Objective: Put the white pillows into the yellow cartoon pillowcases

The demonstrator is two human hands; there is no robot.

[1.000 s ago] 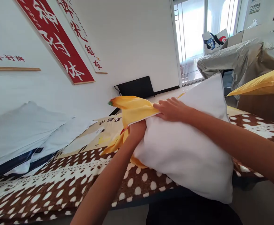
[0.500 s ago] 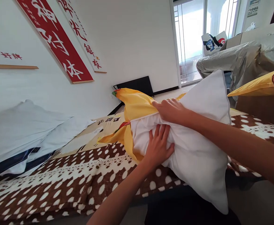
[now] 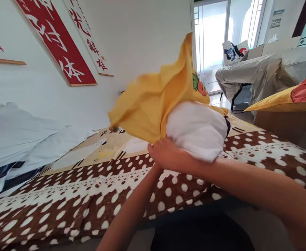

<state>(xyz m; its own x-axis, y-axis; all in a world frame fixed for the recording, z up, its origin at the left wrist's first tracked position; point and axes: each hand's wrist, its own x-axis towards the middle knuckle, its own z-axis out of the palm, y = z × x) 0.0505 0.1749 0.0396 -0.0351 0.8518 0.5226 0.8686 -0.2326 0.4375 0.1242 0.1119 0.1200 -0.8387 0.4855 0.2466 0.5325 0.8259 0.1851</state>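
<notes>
A yellow pillowcase (image 3: pixel 150 101) with a printed fruit pattern is lifted above the bed, its far corner pointing up. The white pillow (image 3: pixel 197 130) is bunched and partly inside the case, its bare end towards the right. At the lower edge of the pillowcase, my right hand (image 3: pixel 166 152) is closed on the yellow cloth. My left hand (image 3: pixel 157 168) comes up from below to the same spot. Only its wrist shows, as the fingers are hidden behind the right hand and the cloth.
A brown and cream spotted blanket (image 3: pixel 90 198) covers the bed. White cloth with dark bands (image 3: pixel 30 139) lies at the left. Another yellow pillow (image 3: pixel 286 99) rests on a brown box (image 3: pixel 283 122) at the right. Behind stands plastic-covered furniture (image 3: pixel 249 69).
The pillowcase has been raised and swung up, and the white pillow is now bunched instead of spread out. My right hand has moved down and left to the case's edge. My left fingers became hidden.
</notes>
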